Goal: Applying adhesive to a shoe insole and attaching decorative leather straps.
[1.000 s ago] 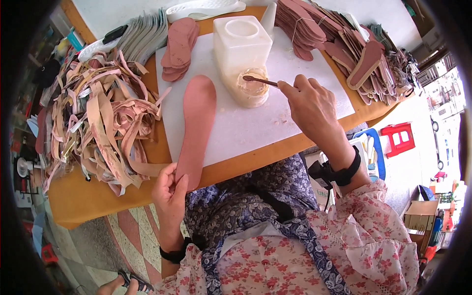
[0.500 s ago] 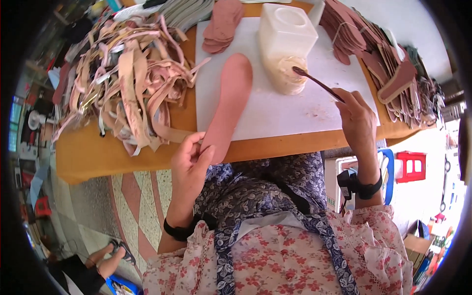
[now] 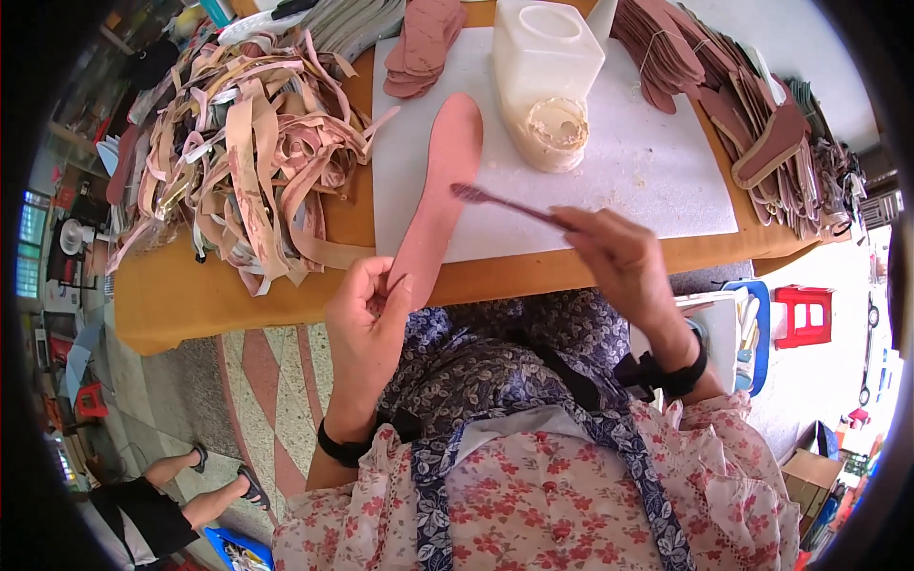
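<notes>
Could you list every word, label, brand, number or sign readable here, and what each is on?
No readable text anywhere.
White plastic bottle: no lettering seen on the sides in view.
Pink insole in the left hand: none seen.
Brush in the right hand: too small to tell.
Cardboard box and the goods around it: too small and blurred to tell.

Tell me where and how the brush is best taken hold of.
Probably by the right end of its slim handle, coming from the right, where the right hand holds it. The brush points its wider head leftward, toward the insole, so a grip there should keep the hand clear of the head.
</notes>
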Demonstrator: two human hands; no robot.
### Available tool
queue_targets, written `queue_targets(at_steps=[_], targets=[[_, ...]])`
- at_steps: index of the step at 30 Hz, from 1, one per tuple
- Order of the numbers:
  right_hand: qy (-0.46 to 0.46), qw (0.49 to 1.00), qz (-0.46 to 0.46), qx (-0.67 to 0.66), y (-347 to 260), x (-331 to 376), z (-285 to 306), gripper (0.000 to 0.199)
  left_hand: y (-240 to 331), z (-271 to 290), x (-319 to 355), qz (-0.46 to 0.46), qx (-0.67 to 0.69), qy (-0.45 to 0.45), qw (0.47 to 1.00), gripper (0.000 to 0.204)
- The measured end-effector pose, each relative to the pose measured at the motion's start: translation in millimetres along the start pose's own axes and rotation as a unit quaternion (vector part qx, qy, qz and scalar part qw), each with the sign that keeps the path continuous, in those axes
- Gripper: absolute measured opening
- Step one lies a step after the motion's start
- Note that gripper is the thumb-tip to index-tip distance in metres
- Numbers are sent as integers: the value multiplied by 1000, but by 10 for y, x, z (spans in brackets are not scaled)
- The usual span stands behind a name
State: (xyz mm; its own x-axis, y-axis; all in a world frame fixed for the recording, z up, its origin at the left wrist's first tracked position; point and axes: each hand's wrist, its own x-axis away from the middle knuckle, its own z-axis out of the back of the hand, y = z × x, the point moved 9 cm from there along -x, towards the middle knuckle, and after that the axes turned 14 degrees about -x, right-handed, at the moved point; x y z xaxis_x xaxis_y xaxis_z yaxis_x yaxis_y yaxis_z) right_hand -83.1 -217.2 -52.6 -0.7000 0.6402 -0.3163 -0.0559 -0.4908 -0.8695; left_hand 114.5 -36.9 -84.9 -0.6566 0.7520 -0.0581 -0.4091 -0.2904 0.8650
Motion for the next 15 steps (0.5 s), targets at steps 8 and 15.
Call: queue_targets(at_steps=[8,15], targets=[[-44,999,15,-2,-56,0,-348,26,81,10,30,-18,-27,13,999,15],[-16,999,17,25,93,-88,-315,25,163,19,37,-38,-84,13,996,14]])
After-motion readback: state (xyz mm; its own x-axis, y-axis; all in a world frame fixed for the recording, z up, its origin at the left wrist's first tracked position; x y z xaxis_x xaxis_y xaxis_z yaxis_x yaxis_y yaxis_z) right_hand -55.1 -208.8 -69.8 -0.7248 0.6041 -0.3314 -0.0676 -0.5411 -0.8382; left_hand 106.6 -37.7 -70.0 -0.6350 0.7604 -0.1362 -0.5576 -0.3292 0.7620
